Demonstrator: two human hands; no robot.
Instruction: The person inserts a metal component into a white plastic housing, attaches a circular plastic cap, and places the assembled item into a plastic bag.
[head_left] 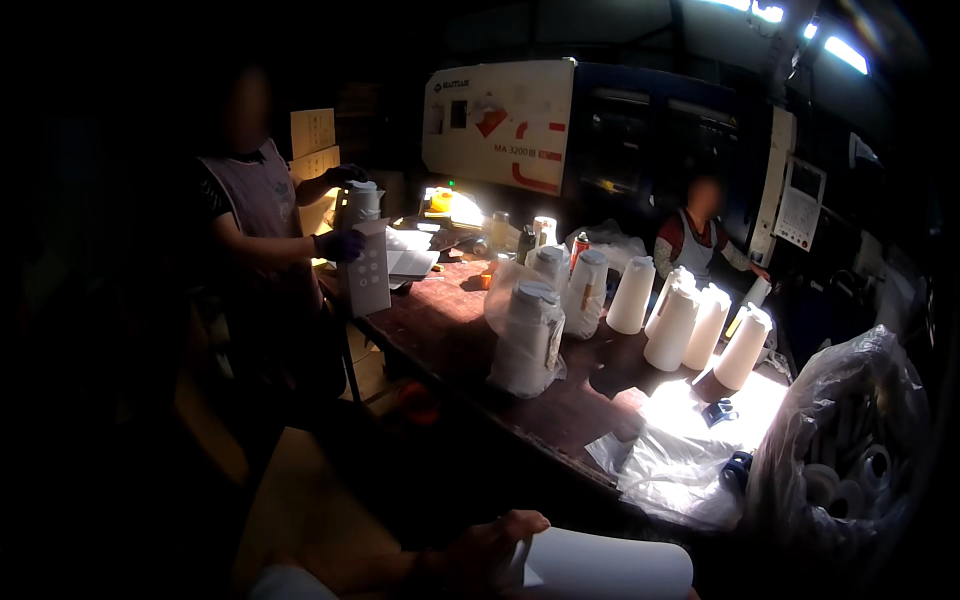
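Low in the picture, my left hand is closed around one end of a smooth white tapered jug body, which lies on its side pointing right. The lower edge of the picture cuts off part of this jug. My right hand does not show. Beyond, on the dark reddish table, stand several bare white tapered jugs. To their left are jugs in clear plastic bags, the nearest being a bagged jug.
At the left, a gloved co-worker holds a bagged jug over a white carton. Another person is behind the table. A clear plastic sack of white parts stands at right; plastic sheeting covers the near corner. Cardboard lies lower left.
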